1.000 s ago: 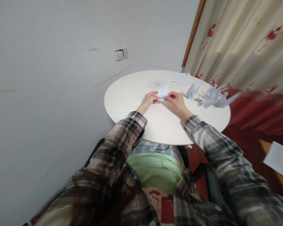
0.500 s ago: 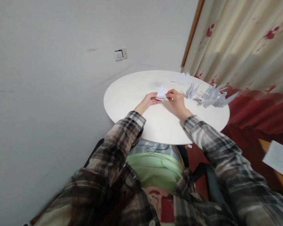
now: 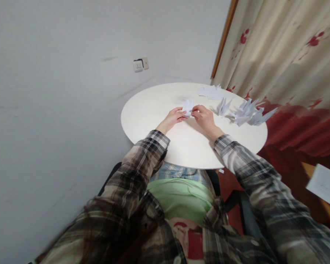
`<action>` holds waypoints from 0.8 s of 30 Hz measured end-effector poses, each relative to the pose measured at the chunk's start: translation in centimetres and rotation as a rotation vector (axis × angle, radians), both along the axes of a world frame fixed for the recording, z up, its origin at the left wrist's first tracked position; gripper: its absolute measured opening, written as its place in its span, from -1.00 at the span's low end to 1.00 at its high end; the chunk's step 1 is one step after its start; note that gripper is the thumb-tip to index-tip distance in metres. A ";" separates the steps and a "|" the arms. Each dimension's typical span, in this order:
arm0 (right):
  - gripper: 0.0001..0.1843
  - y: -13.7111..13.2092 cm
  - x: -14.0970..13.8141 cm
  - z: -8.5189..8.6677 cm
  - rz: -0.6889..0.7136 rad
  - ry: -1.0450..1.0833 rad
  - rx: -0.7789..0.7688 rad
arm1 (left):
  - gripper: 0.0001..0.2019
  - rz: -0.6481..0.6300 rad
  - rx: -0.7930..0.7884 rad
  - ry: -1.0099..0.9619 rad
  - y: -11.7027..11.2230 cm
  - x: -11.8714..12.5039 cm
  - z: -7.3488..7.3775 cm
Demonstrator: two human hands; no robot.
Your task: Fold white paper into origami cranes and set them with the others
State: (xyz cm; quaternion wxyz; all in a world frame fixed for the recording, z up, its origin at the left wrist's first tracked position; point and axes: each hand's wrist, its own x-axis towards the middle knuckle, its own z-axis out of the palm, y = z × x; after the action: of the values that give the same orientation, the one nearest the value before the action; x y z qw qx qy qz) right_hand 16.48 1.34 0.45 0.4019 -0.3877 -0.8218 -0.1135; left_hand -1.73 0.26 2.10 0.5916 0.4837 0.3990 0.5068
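A small piece of folded white paper (image 3: 187, 106) is held up just above the round white table (image 3: 151, 102). My left hand (image 3: 174, 117) is closed on its left side, thumb in front. On the paper's right edge, the fingers of my right hand (image 3: 204, 116) pinch close together. The fingertips hide part of the lower folds. Right of my right hand stands a folded paper crane (image 3: 223, 107), apart from it. Farther right sits a cluster of several more paper cranes (image 3: 246, 112).
Flat white paper sheets (image 3: 211, 91) lie at the table's far side. A wall with a socket (image 3: 138, 66) borders the left and back. Curtains (image 3: 288, 58) hang on the right. A printed sheet (image 3: 326, 186) rests on a lower surface at right.
The folded flap of the paper now stands more upright and shows a flatter face. My right fingers have shifted slightly left; the left hand has barely moved.
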 end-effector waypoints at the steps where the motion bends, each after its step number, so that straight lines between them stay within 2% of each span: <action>1: -0.75 0.1 0.0 -0.1 -0.001 0.027 -0.002 | -0.71 0.006 -0.003 -0.011 0.0 0.0 0.0; 5: -0.69 0.3 0.4 -0.2 -0.020 0.170 0.008 | -0.72 0.023 -0.015 -0.036 -0.1 0.2 0.1; 8: -0.55 0.7 1.2 -0.2 -0.049 0.264 0.003 | -0.69 0.013 -0.022 -0.031 -0.1 0.1 0.1; 12: -0.37 1.2 1.7 -0.5 -0.058 0.266 -0.062 | -0.68 -0.015 -0.011 -0.023 -0.1 0.0 0.1; 18: -0.41 1.0 1.3 -0.5 0.002 0.252 -0.117 | -0.65 -0.114 -0.016 0.008 0.0 -0.1 -0.2; 24: -0.42 0.4 0.9 0.0 -0.016 0.366 -0.205 | -0.67 -0.136 -0.005 0.006 0.0 -0.1 -0.2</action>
State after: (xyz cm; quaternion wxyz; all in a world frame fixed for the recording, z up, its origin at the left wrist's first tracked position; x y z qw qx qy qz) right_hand 17.37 1.76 0.43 0.5021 -0.4471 -0.7392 0.0398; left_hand -1.83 0.24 1.94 0.6247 0.5098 0.3680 0.4630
